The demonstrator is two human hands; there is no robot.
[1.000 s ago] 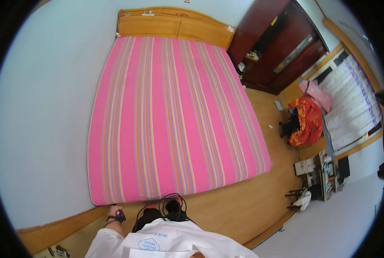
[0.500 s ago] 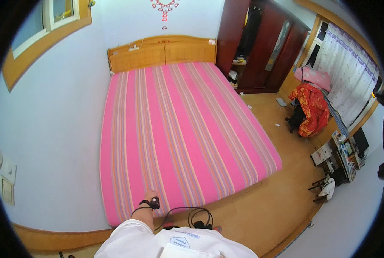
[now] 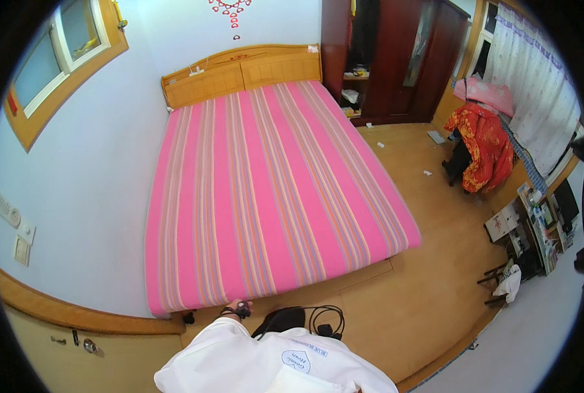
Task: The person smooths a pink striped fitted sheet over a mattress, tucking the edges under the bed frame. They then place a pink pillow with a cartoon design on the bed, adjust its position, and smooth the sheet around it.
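Note:
A large bed with a pink striped sheet [image 3: 275, 196] fills the middle of the head view. My left hand [image 3: 245, 306], with a black strap and device at its wrist, is at the bed's near edge. It looks small and partly covered by the strap, so its finger pose is unclear. Whether it touches the sheet's edge I cannot tell. My right hand is out of sight. Black looped cables [image 3: 328, 321] hang in front of my white shirt [image 3: 259, 357].
A wooden headboard [image 3: 243, 72] and dark red wardrobe [image 3: 383, 65] stand at the far side. On the right are a red-orange cloth heap [image 3: 485, 147], a cluttered desk [image 3: 537, 223] and a stool [image 3: 501, 285]. A door [image 3: 63, 354] lies lower left; paper scraps [image 3: 427, 173] dot the floor.
My left hand has come off the top of the sheet, back to the near edge and slightly right. The view has shifted, bringing the door at lower left into sight.

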